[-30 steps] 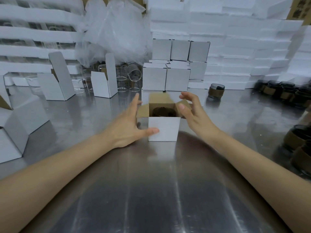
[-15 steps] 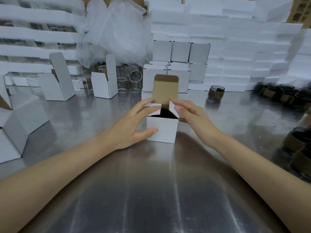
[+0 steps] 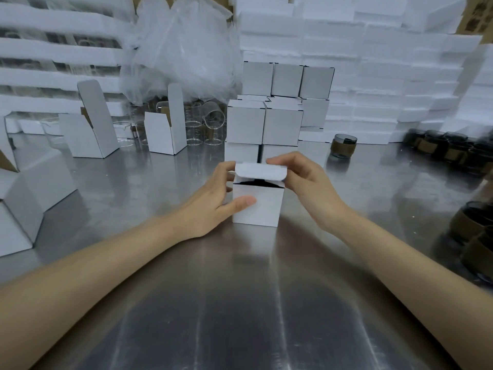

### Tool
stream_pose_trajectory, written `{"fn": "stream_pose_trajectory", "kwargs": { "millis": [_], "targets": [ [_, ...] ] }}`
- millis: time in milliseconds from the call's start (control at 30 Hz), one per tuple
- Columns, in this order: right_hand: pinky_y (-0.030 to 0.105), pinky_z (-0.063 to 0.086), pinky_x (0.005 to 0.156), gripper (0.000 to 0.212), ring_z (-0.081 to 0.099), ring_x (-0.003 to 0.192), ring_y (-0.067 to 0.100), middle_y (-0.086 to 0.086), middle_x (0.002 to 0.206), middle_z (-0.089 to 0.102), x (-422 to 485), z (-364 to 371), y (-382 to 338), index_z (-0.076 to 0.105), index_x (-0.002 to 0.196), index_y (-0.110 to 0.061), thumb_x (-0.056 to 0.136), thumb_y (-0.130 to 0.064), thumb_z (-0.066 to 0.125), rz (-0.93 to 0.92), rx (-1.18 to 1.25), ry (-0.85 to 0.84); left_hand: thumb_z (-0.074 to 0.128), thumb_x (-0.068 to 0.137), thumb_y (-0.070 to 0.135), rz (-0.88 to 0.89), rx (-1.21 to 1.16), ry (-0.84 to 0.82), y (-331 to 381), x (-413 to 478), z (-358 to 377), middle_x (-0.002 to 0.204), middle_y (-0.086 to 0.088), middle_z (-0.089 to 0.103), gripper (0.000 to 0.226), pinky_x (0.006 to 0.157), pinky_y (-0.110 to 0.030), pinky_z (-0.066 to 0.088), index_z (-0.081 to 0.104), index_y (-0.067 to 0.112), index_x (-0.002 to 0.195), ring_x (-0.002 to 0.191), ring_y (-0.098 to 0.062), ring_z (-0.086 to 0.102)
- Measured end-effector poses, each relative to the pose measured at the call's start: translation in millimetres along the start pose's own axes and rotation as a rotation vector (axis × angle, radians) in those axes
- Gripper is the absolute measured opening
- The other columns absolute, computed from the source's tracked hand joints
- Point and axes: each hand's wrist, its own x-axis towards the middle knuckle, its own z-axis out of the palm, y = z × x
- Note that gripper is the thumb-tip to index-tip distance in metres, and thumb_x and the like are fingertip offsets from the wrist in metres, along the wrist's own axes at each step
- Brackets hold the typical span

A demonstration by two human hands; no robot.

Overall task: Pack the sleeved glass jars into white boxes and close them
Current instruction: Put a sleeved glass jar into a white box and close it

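Box (image 3: 262,209): white, upright on the tabletop (image 3: 240,303), between both grips.
Left grip (image 3: 213,202): curled round the box's left side, thumb on its front.
Right grip (image 3: 301,180): fingers curled, pinching the lid's right edge.
Lid (image 3: 260,170): folded over, with a dark gap under its front edge.
Jar (image 3: 344,146): sleeved, standing beyond the right grip.

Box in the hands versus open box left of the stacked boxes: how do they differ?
The held box has its lid folded nearly shut; the open box holds its lid upright. The left hand and right hand grip the held box; the open box stands untouched. Both are white.
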Motion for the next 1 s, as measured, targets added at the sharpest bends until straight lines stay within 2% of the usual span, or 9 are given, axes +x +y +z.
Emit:
{"fn": "stream_pose_trajectory", "kwargs": {
  "millis": [133,233,333,433,500,633,733,900,1000],
  "targets": [
    [0.017,0.040,0.098,0.022,0.055,0.114,-0.004,-0.015,0.123,0.061,-5.4,-6.2,7.3,0.061,0.113,-0.022,0.101,-0.020,0.042,-0.094,-0.190,-0.083,0.052,0.082,0.054,-0.010,-0.034,0.060,-2.3,-0.4,3.2,0.137,0.001,0.036,0.072,0.103,-0.016,0.035,0.009,0.024,0.131,0.123,-0.007,0.043],
    [0.015,0.036,0.102,0.036,0.050,0.121,-0.004,-0.017,0.130,0.056,-8.9,-9.5,9.2,0.055,0.122,-0.028,0.096,-0.044,0.038,-0.141,-0.219,-0.151,0.053,0.081,0.056,0.002,-0.024,0.069,-2.8,-0.5,2.6,0.137,0.000,0.036,0.081,0.104,-0.017,0.033,0.003,0.030,0.140,0.122,-0.006,0.043],
    [0.011,0.041,0.090,0.030,0.053,0.116,0.001,-0.008,0.127,0.057,-9.3,-3.3,9.0,0.054,0.120,-0.027,0.092,-0.037,0.049,-0.157,-0.181,-0.151,0.051,0.082,0.059,0.020,-0.020,0.066,-2.2,-0.1,1.7,0.136,0.004,0.039,0.068,0.099,-0.007,0.030,0.010,0.042,0.134,0.121,0.002,0.041],
    [0.015,0.043,0.091,0.022,0.051,0.119,0.004,-0.005,0.125,0.057,-8.8,-0.4,8.8,0.058,0.113,-0.032,0.094,-0.023,0.054,-0.211,-0.180,-0.122,0.045,0.089,0.063,0.031,-0.054,0.072,-2.3,0.1,0.6,0.138,0.004,0.038,0.053,0.104,-0.015,0.033,0.017,0.044,0.130,0.123,0.000,0.041],
    [0.015,0.043,0.094,0.028,0.049,0.120,-0.002,-0.004,0.124,0.058,-8.4,-1.7,8.1,0.060,0.110,-0.033,0.096,-0.010,0.055,-0.262,-0.210,-0.100,0.035,0.087,0.066,0.048,-0.083,0.089,-0.7,-0.7,-0.2,0.142,0.006,0.035,0.050,0.105,-0.016,0.034,0.022,0.044,0.130,0.126,-0.001,0.040],
    [0.011,0.041,0.093,0.029,0.051,0.119,-0.002,-0.001,0.123,0.061,-7.9,-3.0,4.6,0.065,0.108,-0.029,0.094,-0.005,0.056,-0.250,-0.194,-0.094,0.028,0.093,0.056,0.115,-0.067,0.151,3.5,-1.8,-2.2,0.154,0.014,0.024,0.049,0.109,-0.024,0.032,0.035,0.031,0.135,0.136,-0.006,0.035],
    [0.011,0.042,0.091,0.028,0.054,0.115,0.001,-0.001,0.121,0.062,-8.2,-3.1,1.3,0.067,0.108,-0.026,0.094,-0.004,0.058,-0.239,-0.179,-0.083,0.035,0.097,0.041,0.201,-0.002,0.176,5.3,-3.4,-2.8,0.151,0.009,0.034,0.047,0.113,-0.030,0.030,0.039,0.020,0.139,0.138,-0.006,0.033],
    [0.033,0.046,0.100,0.025,0.054,0.119,0.007,-0.003,0.123,0.062,-9.6,-0.1,0.7,0.067,0.115,-0.022,0.095,-0.010,0.058,-0.241,-0.229,-0.073,0.043,0.099,0.028,0.308,0.133,0.216,5.4,-3.0,-2.3,0.142,0.003,0.042,0.041,0.111,-0.025,0.029,0.041,0.022,0.140,0.135,-0.009,0.035],
    [0.040,0.045,0.103,0.025,0.053,0.121,0.008,-0.002,0.125,0.061,-8.9,-0.6,1.3,0.067,0.118,-0.018,0.096,-0.012,0.056,-0.241,-0.253,-0.081,0.043,0.098,0.028,0.312,0.153,0.213,3.7,-2.0,-1.7,0.141,0.001,0.043,0.038,0.110,-0.029,0.032,0.046,0.022,0.136,0.135,-0.013,0.036]
  ]
}}
